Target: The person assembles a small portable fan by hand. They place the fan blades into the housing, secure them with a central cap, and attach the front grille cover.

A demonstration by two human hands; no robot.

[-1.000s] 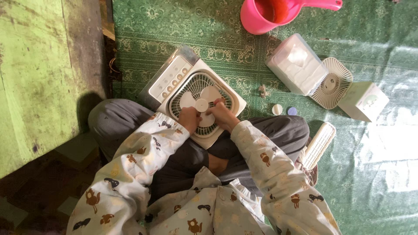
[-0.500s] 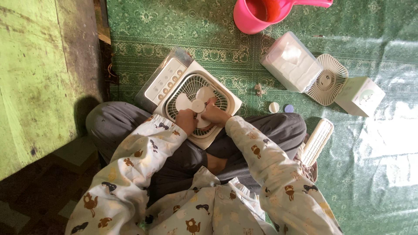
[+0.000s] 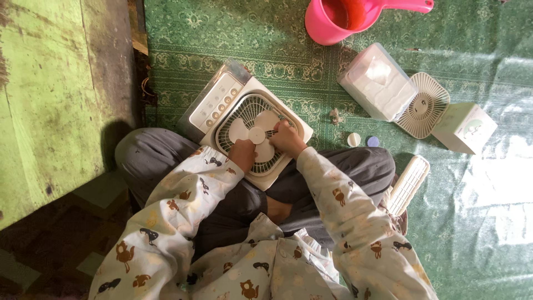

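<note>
A white square desk fan rests on my lap, its front grille off and the white blades exposed. My left hand grips the lower left blade near the hub. My right hand is closed on the right blade beside the hub. Both sleeves are patterned pyjama fabric. My fingertips are hidden behind the knuckles.
On the green mat lie a round white fan grille, a clear box with white contents, a small white box, a slatted white panel, two small caps and a pink scoop. A green wall stands left.
My right hand has shifted slightly rightward along the blade; the blades have turned a little. The left hand stays at the lower left blade.
</note>
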